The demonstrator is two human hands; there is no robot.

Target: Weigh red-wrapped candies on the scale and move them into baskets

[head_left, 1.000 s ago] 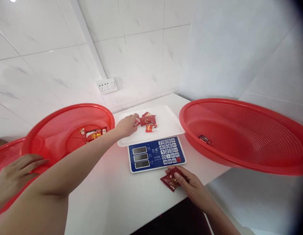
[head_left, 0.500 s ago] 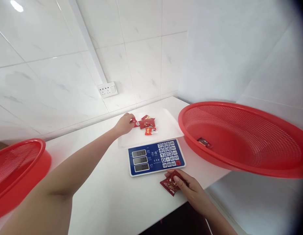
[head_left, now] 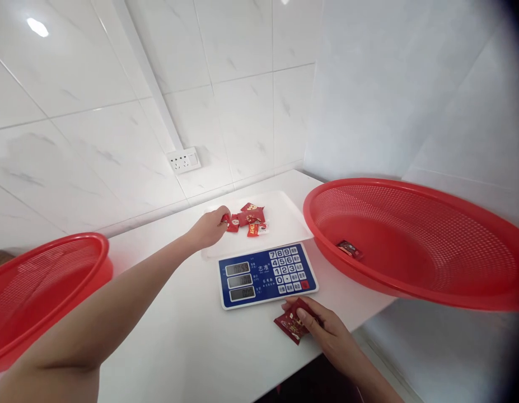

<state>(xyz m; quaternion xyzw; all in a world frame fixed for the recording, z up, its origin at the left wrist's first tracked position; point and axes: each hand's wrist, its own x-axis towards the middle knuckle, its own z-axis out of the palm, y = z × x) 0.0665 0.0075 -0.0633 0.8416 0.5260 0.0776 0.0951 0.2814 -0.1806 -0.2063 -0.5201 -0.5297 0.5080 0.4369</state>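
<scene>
My left hand (head_left: 209,228) reaches over the left part of the white scale pan (head_left: 284,218), fingers closed on a small red snack packet (head_left: 225,218) that they partly cover. Just right of it lie several wrapped pieces: a small red packet (head_left: 233,223), larger red packets (head_left: 254,214) and an orange-and-white candy (head_left: 253,230). My right hand (head_left: 326,330) pinches a dark red snack packet (head_left: 293,323) between thumb and fingers, in front of the blue panel of the digital scale (head_left: 263,274). The scale's top display reads roughly 0.059.
To the right, a large red plastic basket (head_left: 380,246) holds a dark packet (head_left: 349,249) and overhangs the white table (head_left: 167,336). Another red basket (head_left: 53,291) stands at left, partly behind my arm. A wall socket (head_left: 184,160) sits above the table.
My left hand has drawn slightly left and nearer, and the small red packet beside it shows more. The top display has risen from about 0.043. My right hand keeps its packet.
</scene>
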